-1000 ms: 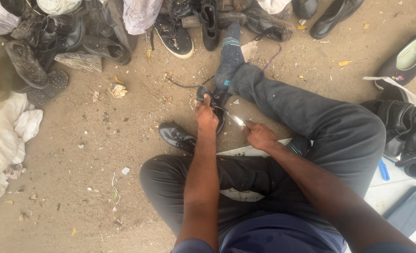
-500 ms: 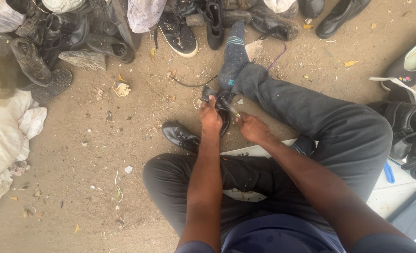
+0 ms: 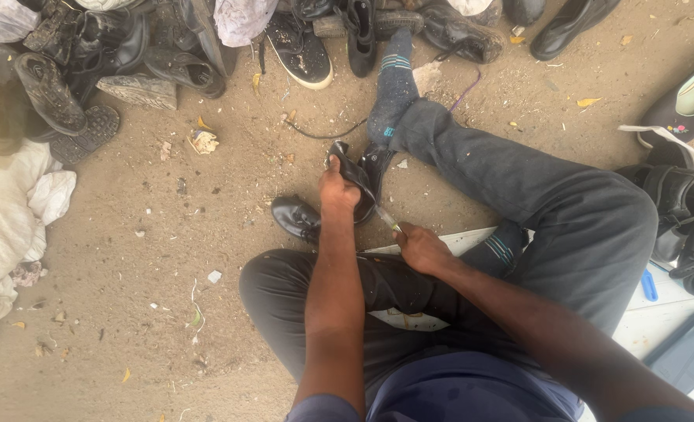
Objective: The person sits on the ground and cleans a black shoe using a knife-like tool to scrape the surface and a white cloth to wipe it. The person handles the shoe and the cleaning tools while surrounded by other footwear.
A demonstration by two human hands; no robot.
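Gripping black shoe (image 3: 360,178) in left fingers (image 3: 336,176)

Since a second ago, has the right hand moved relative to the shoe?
No clear move: the right hand sits just below-right of the black shoe, as before.

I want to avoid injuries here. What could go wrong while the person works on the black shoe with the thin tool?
1. The left hand grips the black shoe close to the thin tool in the right hand; a slip might stab the fingers.
2. The sock-covered foot lies just beyond the shoe, so a forward slip might reach it.
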